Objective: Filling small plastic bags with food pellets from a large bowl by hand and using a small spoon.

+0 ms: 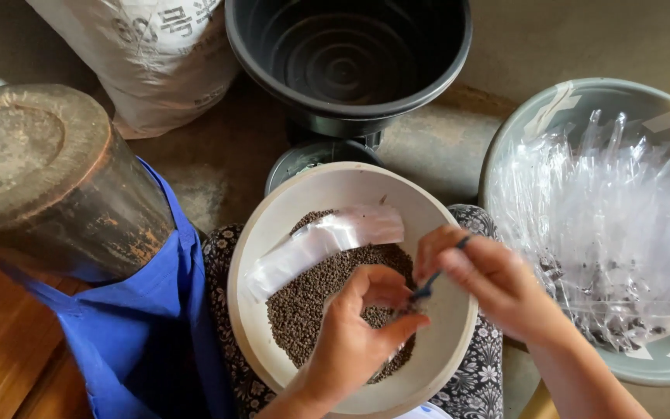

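Our left hand pinches a small clear bag; our right hand grips a dark tie. Many filled bags sit done, seeds remain.

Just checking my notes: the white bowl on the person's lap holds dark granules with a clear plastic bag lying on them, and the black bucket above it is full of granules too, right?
Not quite. The head view shows the black bucket empty. The white bowl does hold dark granules with a clear plastic bag lying on them.

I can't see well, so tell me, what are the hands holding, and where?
The right hand pinches a thin dark tie near its upper end; the left hand grips its lower end.
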